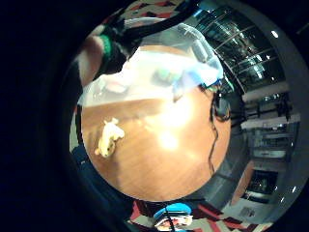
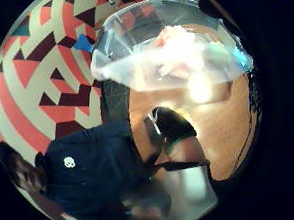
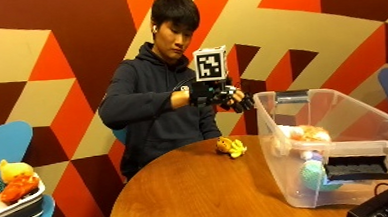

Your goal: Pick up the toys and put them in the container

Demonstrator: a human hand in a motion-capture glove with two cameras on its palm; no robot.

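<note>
Outside view: a person seated behind a round wooden desk [image 3: 204,188] holds the gloved right hand [image 3: 230,99] raised in the air, near the rim of a clear plastic container [image 3: 282,149] that stands on the desk. The fingers [image 3: 242,104] hang loosely curled, slightly apart, and grip nothing. One yellow toy [image 3: 230,146] lies on the desk just beside the container's near wall, below the raised hand and apart from it. Inside the container rest several toys: an orange and white one [image 3: 308,132] against the upper part and a teal one [image 3: 312,175] lower down, next to the black latch [image 3: 357,169] on the container's side. Little finger side palm view: the yellow toy lies alone on the bare wood, well apart from the container. At the edge of the outside view, a blue chair [image 3: 9,143] carries a tray [image 3: 16,210] with further toys.
</note>
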